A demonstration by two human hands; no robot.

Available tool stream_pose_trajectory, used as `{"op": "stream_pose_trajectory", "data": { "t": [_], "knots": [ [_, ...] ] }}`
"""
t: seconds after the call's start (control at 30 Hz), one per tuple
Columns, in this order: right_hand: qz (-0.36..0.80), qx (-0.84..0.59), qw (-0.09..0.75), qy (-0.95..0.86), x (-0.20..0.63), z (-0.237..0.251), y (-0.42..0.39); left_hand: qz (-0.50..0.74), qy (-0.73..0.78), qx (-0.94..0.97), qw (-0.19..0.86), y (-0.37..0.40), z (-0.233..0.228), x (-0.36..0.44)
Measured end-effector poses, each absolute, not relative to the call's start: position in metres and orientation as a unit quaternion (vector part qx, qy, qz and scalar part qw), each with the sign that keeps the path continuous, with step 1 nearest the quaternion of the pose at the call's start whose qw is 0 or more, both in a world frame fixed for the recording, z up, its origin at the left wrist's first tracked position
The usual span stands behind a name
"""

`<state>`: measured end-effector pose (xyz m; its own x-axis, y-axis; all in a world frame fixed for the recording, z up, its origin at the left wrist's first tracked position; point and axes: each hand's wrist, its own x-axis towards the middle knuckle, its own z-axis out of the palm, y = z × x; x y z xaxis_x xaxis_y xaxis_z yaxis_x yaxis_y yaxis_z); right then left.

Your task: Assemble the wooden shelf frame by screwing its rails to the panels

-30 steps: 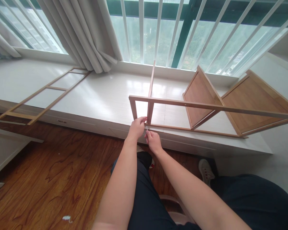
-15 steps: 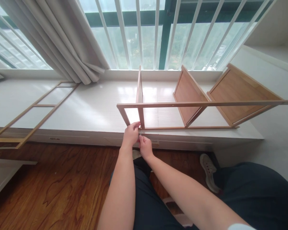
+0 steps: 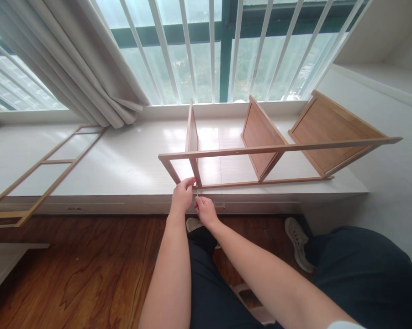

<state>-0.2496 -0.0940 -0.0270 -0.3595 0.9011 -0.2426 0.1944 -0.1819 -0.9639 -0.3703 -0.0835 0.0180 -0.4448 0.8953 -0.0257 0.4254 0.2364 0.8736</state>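
A wooden shelf unit (image 3: 274, 148) lies on its side on the white window ledge (image 3: 130, 164), its brown panels standing upright behind a thin frame. My left hand (image 3: 182, 196) pinches the frame's lower front corner where a vertical bar meets the bottom rail. My right hand (image 3: 204, 211) sits just beside it, fingers closed on a thin metal tool (image 3: 196, 195) that points up at that joint. Both hands touch at the ledge's front edge.
A second ladder-like wooden side frame (image 3: 44, 176) lies flat on the ledge at left, overhanging its edge. Grey curtains (image 3: 79, 68) hang at the back left before a barred window. Wooden floor lies below, with my legs and shoes (image 3: 297, 242).
The view has shifted, so the shelf unit appears further left and more level. My hands stay at the same joint of the frame, moved only slightly with it.
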Motion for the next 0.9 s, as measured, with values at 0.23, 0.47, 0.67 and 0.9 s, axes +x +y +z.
{"op": "stream_pose_trajectory", "data": {
  "t": [0.23,0.47,0.67,0.9],
  "knots": [
    [0.617,-0.466,0.300,-0.559,-0.250,-0.029,-0.095,0.424,0.740,0.450,0.265,-0.083,0.018,-0.370],
    [0.565,-0.452,0.259,-0.639,-0.228,-0.033,-0.131,0.405,0.757,0.454,0.241,-0.082,0.022,-0.370],
    [0.537,-0.459,0.247,-0.663,-0.139,-0.038,-0.126,0.362,0.798,0.449,0.176,-0.072,0.031,-0.346],
    [0.454,-0.544,0.371,-0.600,0.041,-0.008,-0.055,0.307,0.853,0.409,0.104,-0.053,0.045,-0.324]
  ]
}}
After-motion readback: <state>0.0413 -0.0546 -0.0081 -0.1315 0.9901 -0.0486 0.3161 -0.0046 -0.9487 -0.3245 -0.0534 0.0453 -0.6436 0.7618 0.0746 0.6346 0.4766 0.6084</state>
